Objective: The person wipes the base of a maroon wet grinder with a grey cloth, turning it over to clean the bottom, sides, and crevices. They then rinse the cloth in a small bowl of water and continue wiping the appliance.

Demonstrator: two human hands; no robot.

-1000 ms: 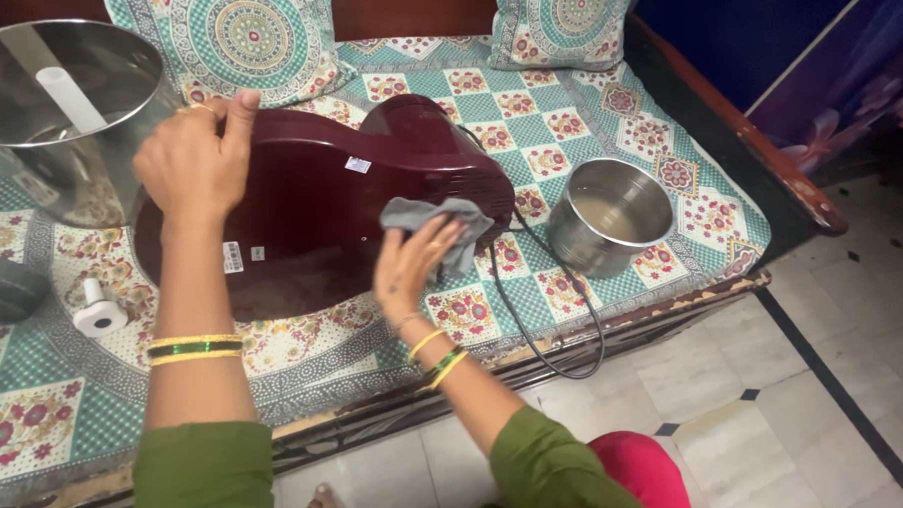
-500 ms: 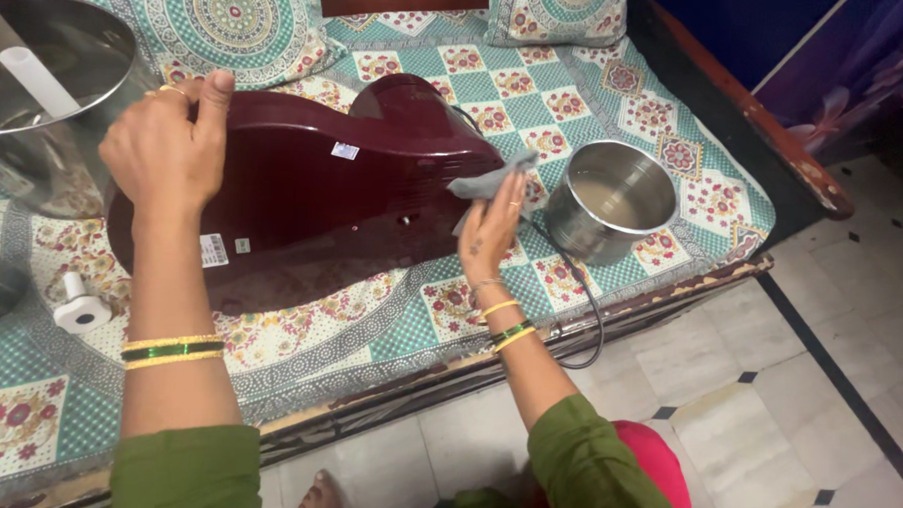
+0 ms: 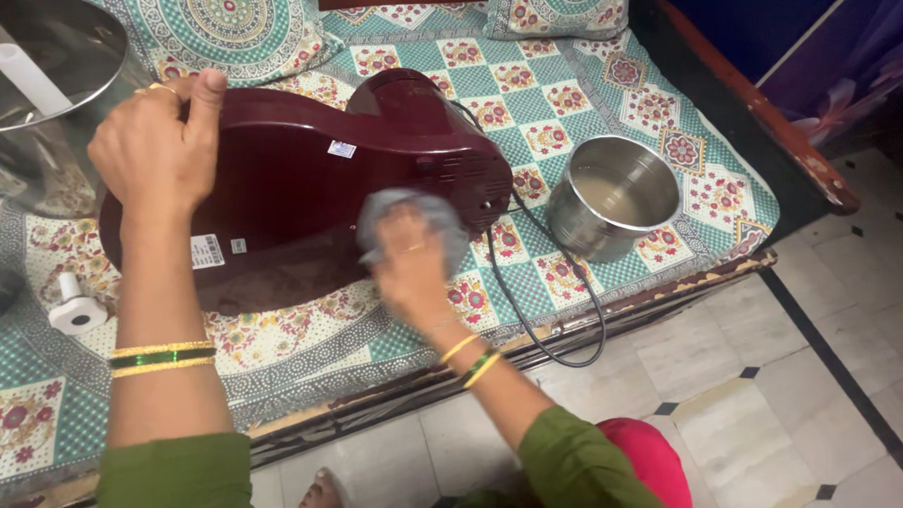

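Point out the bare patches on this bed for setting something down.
Free: patterned cover at the near left, below the white plastic piece; also between maroon appliance, steel pot and pillows. Crowded: around the large steel drum.

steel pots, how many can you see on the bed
2. A small steel pot stands right of the maroon appliance; a large steel vessel stands at the far left, cut off by the frame edge. More may lie out of view.

A steel pot (image 3: pixel 614 195) is sitting right of centre; a large steel drum (image 3: pixel 37 99) is standing upper left, a white plastic piece (image 3: pixel 74 309) lying below.
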